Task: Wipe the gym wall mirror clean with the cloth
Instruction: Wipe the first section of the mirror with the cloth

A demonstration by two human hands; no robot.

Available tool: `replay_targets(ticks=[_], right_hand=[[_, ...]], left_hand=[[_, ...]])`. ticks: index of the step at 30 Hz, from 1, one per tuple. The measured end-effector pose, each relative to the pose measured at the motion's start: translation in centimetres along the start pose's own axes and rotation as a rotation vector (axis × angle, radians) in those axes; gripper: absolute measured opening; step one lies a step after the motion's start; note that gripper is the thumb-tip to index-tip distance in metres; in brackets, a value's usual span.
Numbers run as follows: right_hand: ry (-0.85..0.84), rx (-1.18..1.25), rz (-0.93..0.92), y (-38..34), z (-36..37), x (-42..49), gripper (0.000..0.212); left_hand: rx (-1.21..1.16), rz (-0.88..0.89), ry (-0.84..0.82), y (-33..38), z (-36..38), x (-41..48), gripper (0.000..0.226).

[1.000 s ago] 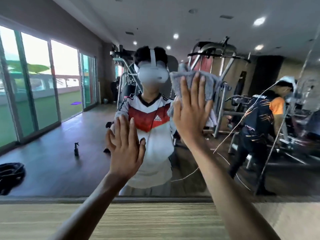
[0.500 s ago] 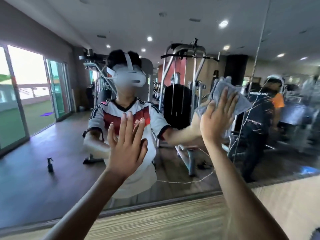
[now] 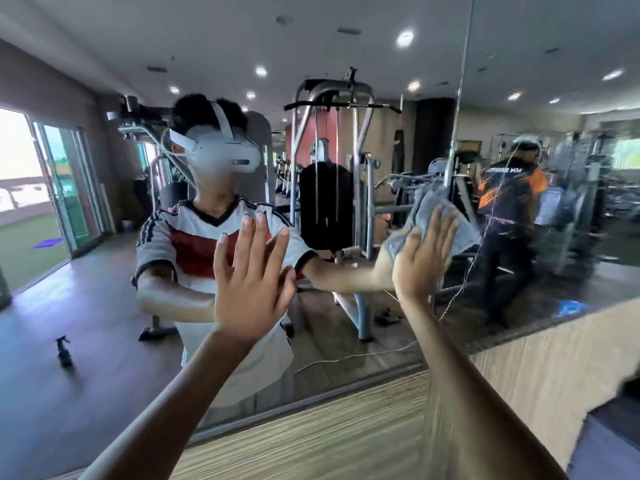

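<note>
Head view: the right hand (image 3: 420, 258), its grip spread flat, presses the cloth (image 3: 424, 202) on the mirror (image 3: 86, 306), hazy glass to its right.

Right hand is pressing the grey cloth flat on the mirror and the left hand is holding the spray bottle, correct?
Not quite. The left hand holds nothing: its fingers are straight and spread, palm toward the mirror. In the head view the spray bottle appears only as a reflection, standing on the floor. The right hand does press the grey cloth flat on the mirror.
</note>
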State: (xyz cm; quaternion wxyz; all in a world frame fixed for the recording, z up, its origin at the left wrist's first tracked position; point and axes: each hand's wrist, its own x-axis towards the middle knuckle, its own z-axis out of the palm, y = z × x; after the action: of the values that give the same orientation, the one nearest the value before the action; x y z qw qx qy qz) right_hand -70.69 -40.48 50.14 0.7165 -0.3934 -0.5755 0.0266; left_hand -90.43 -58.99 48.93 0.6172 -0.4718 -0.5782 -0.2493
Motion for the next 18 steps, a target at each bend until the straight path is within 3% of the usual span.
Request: replay_targets(ticks=[1,3,7,10,12,15,18], right_hand=[[0.019,0.045,0.059,-1.5,0.3,1.4,0.06],[0.027,0.035,-0.03,-4.1,0.9,2.8,0.06],[-0.056,-0.132,-0.638,-3.9,1.2,-0.8,0.05],[-0.192,-0.147,-0.876,2.0,0.0,-6.6,0.055],[-0.192,-0.175,-0.794,6.6,-0.7,-9.4,0.055],[-0.107,-0.168,-0.377,9.4,-0.7,-9.7,0.053],[0.01,-0.06,0.032,6.9,-0.1,-7.4,0.055]], left_hand=[[-0.001,-0.006,0.006,0.1,0.1,0.0,0.063],[-0.011,-0.011,0.006,0.2,0.2,-0.1,0.061],[-0.039,0.044,-0.001,0.5,0.3,-0.6,0.056],[-0.069,0.097,-0.031,1.2,0.3,-2.0,0.054],[-0.087,0.13,-0.06,1.8,0.3,-3.1,0.054],[-0.089,0.148,-0.122,2.6,0.3,-4.8,0.061],[-0.108,0.148,-0.154,3.3,0.3,-6.0,0.062]])
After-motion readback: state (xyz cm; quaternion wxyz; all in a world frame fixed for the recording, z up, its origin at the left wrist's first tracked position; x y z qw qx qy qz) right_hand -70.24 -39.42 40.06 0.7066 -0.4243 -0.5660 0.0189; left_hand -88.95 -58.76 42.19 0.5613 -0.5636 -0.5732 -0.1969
